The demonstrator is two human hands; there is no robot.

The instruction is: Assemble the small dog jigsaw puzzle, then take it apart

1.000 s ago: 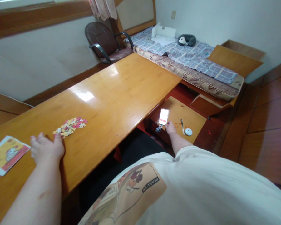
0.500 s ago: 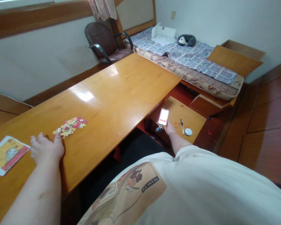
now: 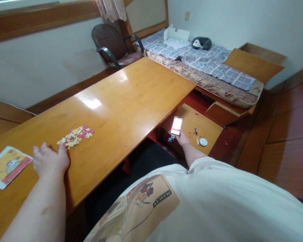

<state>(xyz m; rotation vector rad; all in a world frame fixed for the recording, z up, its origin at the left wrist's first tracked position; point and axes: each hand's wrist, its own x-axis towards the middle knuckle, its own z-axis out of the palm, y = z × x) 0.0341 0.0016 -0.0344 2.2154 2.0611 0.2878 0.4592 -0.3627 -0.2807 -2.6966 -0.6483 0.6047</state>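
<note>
My left hand rests on the glossy wooden table with its fingers spread, holding nothing. Just beyond its thumb lies a heap of small jigsaw puzzle pieces in pink, yellow and white. To the left of that hand is a picture card, yellow and red with a white cartoon figure. Over by the low cabinet, my right hand is closed on a smartphone. Its lit screen faces up and is partly pixelated. A small dark round charm hangs at the phone's lower end.
On the low cabinet top are a pen and a white round object. A brown armchair stands beyond the table. The bed holds a neck pillow, white foam and a wooden drawer.
</note>
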